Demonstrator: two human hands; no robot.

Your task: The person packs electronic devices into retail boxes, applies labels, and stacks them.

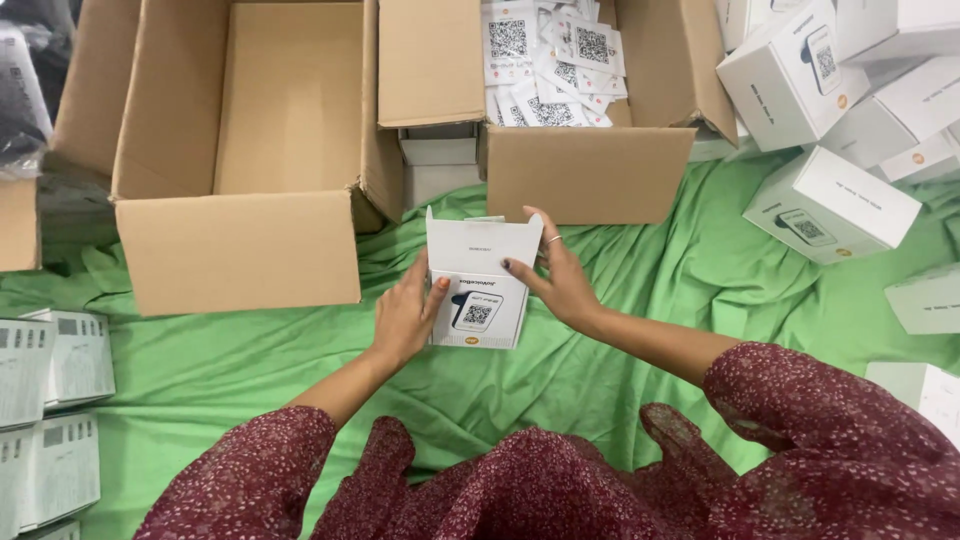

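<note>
- The left hand presses flat against the left side of a small white box, fingers together and pointing up, the thumb lying on the box's front face.
- The right hand grips the box's right side, fingers curled around the edge near the top; a ring shows on one finger.
- The small white box stands between the two hands on a green cloth, its top flap standing open and upright. Its front shows a printed picture of a device with a square code.
- Both forearms come out of dark red sleeves with a fine pale pattern.
- Just behind the box sits a brown carton filled with white cards bearing square codes, piled loosely.
- To the left of that is a larger open carton, its front flap hanging down toward the cloth; its inside looks bare as far as it shows.
- Between the two cartons, a few white boxes are wedged low in the gap.
- At upper right lies a heap of matching white boxes, tipped at various angles, well apart from the hands.
- Along the left edge lie stacked white packs with grey printed panels.
- More white boxes sit at the right edge, partly cut off.
</note>
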